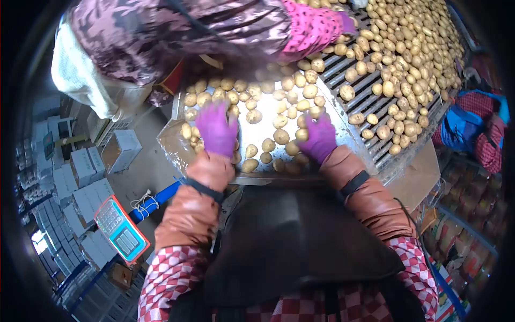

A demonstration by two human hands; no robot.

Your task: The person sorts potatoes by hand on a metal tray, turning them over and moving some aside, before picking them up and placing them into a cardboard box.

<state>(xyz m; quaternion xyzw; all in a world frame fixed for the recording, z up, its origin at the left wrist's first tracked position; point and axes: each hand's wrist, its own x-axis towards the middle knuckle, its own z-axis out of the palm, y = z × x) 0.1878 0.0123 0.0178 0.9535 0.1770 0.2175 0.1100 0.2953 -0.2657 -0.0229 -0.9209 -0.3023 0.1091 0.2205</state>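
Closest of all is a dark apron (289, 241) on the person with the camera, with red and white checked sleeves (171, 279) at each side. Brown covers (188, 209) go over the arms from there up to the wrists. Down on the left, low by the floor, sits a blue and orange scale (120, 229) with buttons. Past the apron is a shiny metal tray (257, 131) with lots of small yellow potatoes (281, 136) on it. Both hands wear purple gloves and are on this tray. The left hand (216, 130) lies flat on the left part of the tray, with its fingers straight and a little apart, resting on top of some potatoes. It is not gripping any of them. The right hand (320, 138) is on the right part of the tray, with its fingers bent and close together. It touches the potatoes just beside it, but you cannot tell if it is holding one. More potatoes lie between the two hands and behind them. Off to the left are white boxes (80, 172) stacked on the floor. Behind the tray, to the right, is a table made of metal bars (370, 80), and many more potatoes (407, 53) cover it. At the far side a second person leans in, with a pink sleeve (311, 27) and a purple gloved hand (347, 24) down among the potatoes on the bars. Blue and red bags (472, 123) sit far off on the right.
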